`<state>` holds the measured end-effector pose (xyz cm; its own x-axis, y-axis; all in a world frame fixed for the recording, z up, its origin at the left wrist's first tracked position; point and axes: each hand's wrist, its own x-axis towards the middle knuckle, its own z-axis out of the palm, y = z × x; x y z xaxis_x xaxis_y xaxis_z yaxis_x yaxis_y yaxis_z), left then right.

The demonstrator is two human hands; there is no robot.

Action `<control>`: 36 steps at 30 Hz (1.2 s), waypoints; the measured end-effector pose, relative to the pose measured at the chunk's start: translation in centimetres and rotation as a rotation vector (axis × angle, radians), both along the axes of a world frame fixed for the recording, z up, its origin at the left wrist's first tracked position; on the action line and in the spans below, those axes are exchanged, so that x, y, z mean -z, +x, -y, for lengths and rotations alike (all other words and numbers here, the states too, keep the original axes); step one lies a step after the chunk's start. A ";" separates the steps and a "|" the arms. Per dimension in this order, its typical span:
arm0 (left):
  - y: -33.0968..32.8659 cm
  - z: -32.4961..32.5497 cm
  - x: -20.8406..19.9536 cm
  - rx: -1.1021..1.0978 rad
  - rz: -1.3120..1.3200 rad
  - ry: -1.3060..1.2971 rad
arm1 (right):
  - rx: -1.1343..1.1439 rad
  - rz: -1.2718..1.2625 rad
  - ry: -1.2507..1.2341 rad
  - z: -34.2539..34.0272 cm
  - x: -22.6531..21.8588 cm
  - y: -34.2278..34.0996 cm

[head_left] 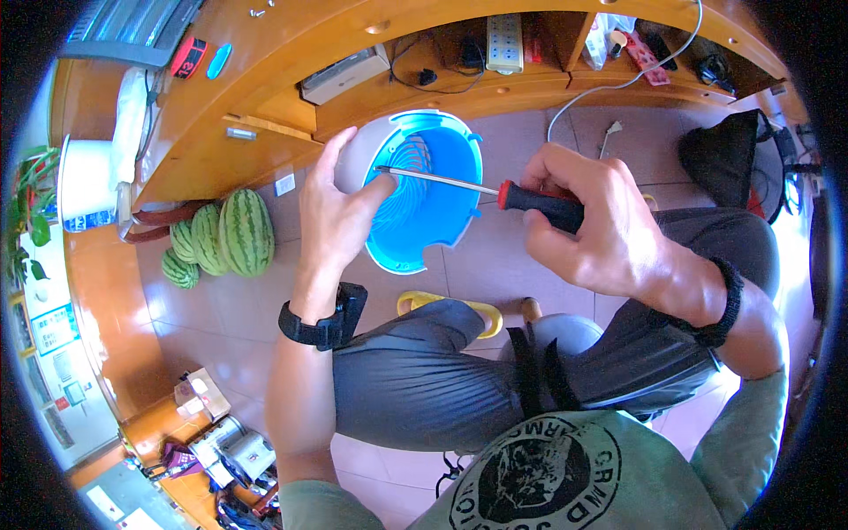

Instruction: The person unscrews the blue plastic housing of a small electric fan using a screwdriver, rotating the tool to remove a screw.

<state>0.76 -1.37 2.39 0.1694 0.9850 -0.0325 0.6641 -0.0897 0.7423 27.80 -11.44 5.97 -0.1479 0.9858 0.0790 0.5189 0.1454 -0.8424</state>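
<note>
My left hand [334,216] grips a rounded plastic housing [452,199], white outside and bright blue inside, with a spiral grille at its bottom and a notched rim. Its thumb lies over the near left rim and the index finger points up along the outside. In my right hand [605,225] is a screwdriver [546,207] with a black and red handle, held between thumb and fingers. The metal shaft crosses the housing's opening, and the tip sits at the inner left side, just above my left thumb. Whether a screw is at the tip is too small to tell.
Several watermelons [246,234] lie on the tiled floor at left, beside the wooden desk [291,53]. Under the desktop, a shelf holds a power strip [504,44] and cables. A white cable with a plug [612,129] and a black bag [724,159] are at right. Yellow slippers [490,320] are below.
</note>
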 end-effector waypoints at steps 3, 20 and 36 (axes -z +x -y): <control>-0.5 -0.2 0.3 0.006 0.006 0.068 | -0.011 -0.024 0.032 -0.2 0.4 -0.6; -0.3 -0.3 0.2 -0.038 -0.067 0.122 | -0.076 0.122 0.264 -0.2 1.1 -1.5; 0.0 0.1 -0.9 -0.040 -0.154 0.112 | -0.137 0.489 0.517 0.1 0.4 -1.8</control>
<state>0.73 -1.44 3.30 0.1319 0.9897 0.0556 0.7734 -0.1378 0.6188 26.02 -11.53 5.58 -0.4049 0.8104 0.4235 0.7672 0.5531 -0.3248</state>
